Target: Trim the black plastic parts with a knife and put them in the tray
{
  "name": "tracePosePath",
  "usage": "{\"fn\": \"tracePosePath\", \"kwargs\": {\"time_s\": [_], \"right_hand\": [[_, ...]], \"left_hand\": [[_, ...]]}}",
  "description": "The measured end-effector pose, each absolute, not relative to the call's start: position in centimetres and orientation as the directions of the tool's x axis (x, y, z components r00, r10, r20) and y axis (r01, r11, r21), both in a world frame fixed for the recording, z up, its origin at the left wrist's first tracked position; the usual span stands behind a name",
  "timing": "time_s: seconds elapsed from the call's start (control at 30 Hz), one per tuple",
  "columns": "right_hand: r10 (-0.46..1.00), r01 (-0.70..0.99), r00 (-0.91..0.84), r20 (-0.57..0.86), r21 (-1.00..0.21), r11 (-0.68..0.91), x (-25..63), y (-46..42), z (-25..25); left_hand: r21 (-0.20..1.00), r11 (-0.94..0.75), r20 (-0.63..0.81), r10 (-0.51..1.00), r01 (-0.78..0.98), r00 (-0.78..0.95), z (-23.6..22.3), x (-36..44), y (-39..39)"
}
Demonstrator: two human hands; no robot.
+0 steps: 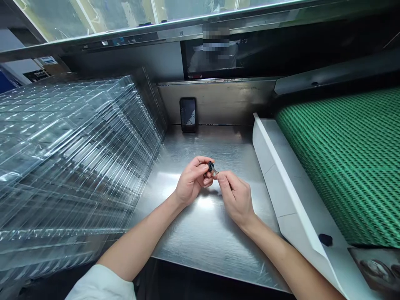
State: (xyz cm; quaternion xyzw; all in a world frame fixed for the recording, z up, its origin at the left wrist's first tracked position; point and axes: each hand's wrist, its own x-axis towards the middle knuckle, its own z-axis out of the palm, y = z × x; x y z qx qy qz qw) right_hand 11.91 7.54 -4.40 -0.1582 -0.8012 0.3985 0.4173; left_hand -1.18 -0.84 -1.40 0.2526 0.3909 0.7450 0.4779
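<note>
Between the fingers of my left hand [192, 181] is a small round black part [211, 166], held a little above the metal worktop [187, 239]. My right hand [236, 196] pinches the end of a small, thin, light-coloured piece [214, 171] that meets the black part. Whether this piece is fixed to the black part or separate, I cannot tell. Both hands are close together over the middle of the worktop, with their fingertips nearly touching.
Clear plastic trays [93, 125] rise in a tall stack on the left. A phone [188, 114] leans against the back metal wall. To the right, a white guard rail [281, 187] runs beside a green conveyor belt [346, 162]. A dark screen [215, 58] sits behind.
</note>
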Motion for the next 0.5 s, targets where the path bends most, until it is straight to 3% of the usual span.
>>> {"fn": "tracePosePath", "kwargs": {"time_s": [0.5], "right_hand": [[0.569,-0.049,-0.656,0.495,-0.781,0.623,11.79,7.89,-4.60]], "left_hand": [[0.876,-0.250,0.046,0.895,-0.412,-0.444,-1.64,-0.92,-0.79]]}}
